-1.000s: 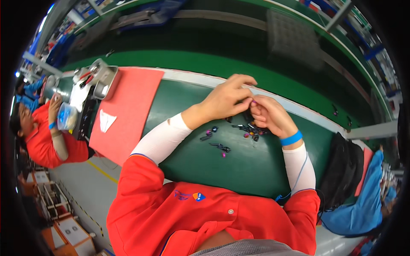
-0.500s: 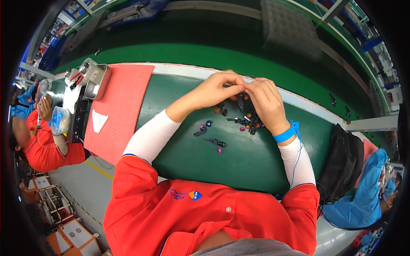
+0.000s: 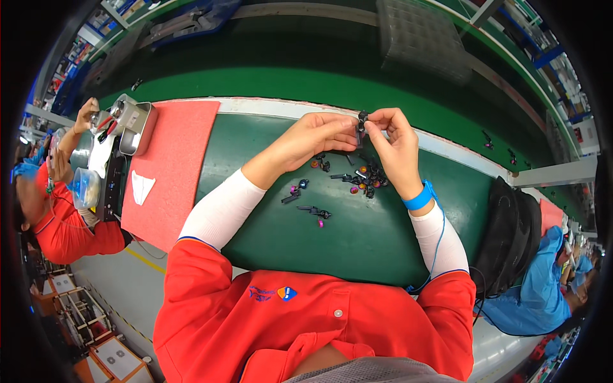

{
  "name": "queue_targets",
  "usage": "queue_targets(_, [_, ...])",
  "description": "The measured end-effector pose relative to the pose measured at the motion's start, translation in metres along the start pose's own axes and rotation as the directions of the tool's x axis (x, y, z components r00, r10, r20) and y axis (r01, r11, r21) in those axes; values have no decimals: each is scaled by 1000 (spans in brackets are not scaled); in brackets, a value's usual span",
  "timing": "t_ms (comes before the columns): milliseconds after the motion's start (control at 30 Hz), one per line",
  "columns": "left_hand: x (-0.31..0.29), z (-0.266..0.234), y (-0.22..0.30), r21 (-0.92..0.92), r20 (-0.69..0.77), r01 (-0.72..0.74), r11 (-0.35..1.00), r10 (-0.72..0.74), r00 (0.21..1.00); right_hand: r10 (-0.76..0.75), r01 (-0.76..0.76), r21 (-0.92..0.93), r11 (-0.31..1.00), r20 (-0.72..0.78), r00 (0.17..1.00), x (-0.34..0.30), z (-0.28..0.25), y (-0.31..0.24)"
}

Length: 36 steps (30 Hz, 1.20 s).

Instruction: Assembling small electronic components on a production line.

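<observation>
A small black plastic part (image 3: pixel 361 121) is held upright between both hands above the table's far edge. My left hand (image 3: pixel 319 137) pinches its left side between thumb and fingers. On its right side, the thumb and forefinger of my right hand (image 3: pixel 397 150) close on it. Below the hands lies a loose pile of similar small black parts (image 3: pixel 365 179), some with orange or pink round pieces. Nearer me are a few more black parts (image 3: pixel 313 211) and a pink round piece (image 3: pixel 321 223). The part's finer details are too small to make out.
The dark green tabletop (image 3: pixel 274 242) carries a pink mat (image 3: pixel 172 159) with a white scrap (image 3: pixel 142 187) at left. A metal tray (image 3: pixel 139 131) stands beyond it. A black bag (image 3: pixel 507 239) sits at right. Beyond the pale edge runs a green belt (image 3: pixel 287 83). Co-workers sit at both sides.
My hands have drawn slightly apart and turned, so the black part now shows between them. The view has shifted a little. At left, a co-worker's hand has risen to the metal tray's area.
</observation>
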<state>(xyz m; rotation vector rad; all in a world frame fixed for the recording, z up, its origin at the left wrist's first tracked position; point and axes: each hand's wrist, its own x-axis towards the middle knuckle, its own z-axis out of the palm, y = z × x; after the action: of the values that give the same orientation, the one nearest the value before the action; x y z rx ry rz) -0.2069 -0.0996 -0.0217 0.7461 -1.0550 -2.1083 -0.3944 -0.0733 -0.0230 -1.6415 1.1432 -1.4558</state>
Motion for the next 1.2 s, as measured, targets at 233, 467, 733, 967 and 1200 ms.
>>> queue_targets(233, [-1,7,-4,75,-3,-18,997,18,1000,-42,48,-214,976,34,999,-5,-1,-5])
queue_targets(467, [2,5,-12,265,-9,-207,942,217,976,-46,45,-398,916,7,999,-3,-1,-23])
queue_targets(733, [3,6,-13,243,-21,-235,941,248,969,283,-273,-108,956,94,954,0,-11,-10])
queue_targets(967, [1,6,-13,226,-36,-230,946,244,969,550,-617,302,727,281,786,0,-10,-21])
queue_targets(1200, [2,5,-15,173,-48,-214,961,225,973,524,-556,281,782,185,831,-10,-1,-17])
